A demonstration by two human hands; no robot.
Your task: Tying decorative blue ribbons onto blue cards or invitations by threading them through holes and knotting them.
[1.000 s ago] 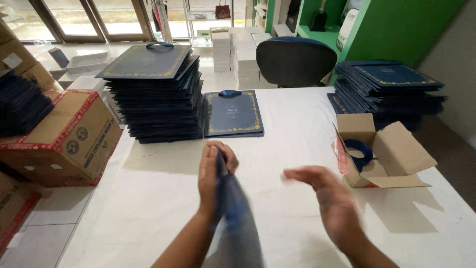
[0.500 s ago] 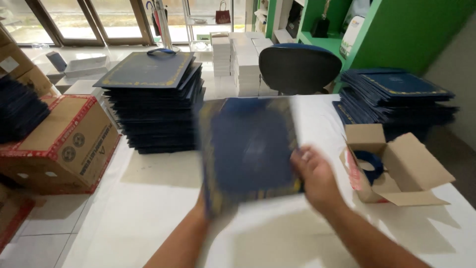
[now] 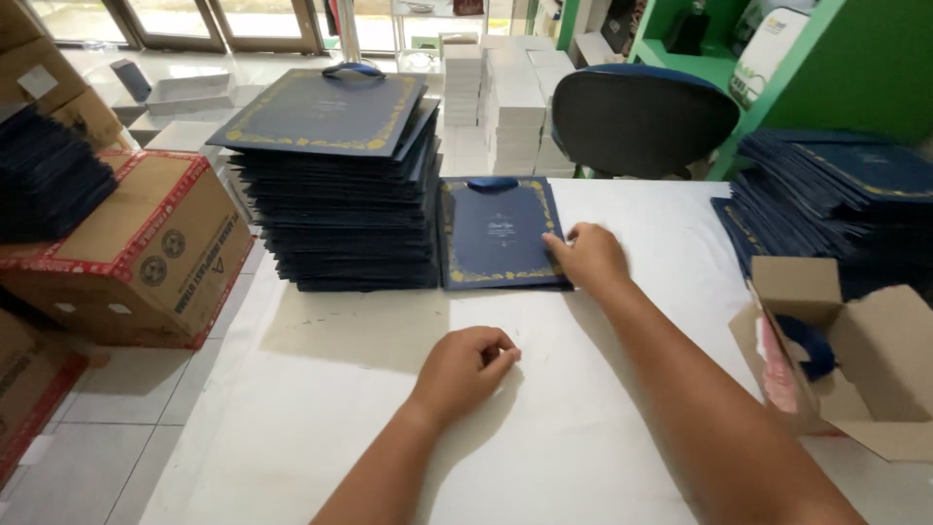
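Navy-blue folders with gold border trim occupy the far half of the white table (image 3: 603,428). The right hand (image 3: 590,259) rests palm down on the lower right corner of a short pile of folders (image 3: 496,231), fingers spread flat and touching the top cover; it grips nothing. This short pile lies flat, near the middle of the table's far edge, with a blue ribbon handle (image 3: 492,183) at its far end. Just left of it, touching or nearly touching, stands a tall stack of folders (image 3: 335,185), its top cover slightly skewed. The left hand (image 3: 465,370) rests on the bare table surface nearer the person, fingers curled into a loose fist, holding nothing, well apart from the short pile. At the right edge sits an open cardboard box (image 3: 855,360) containing blue ribbon (image 3: 807,347), with another stack of folders (image 3: 836,199) behind it. A dark office chair (image 3: 641,122) stands beyond the table. Left of the table, a sealed cardboard carton (image 3: 126,253) sits on the tiled floor.
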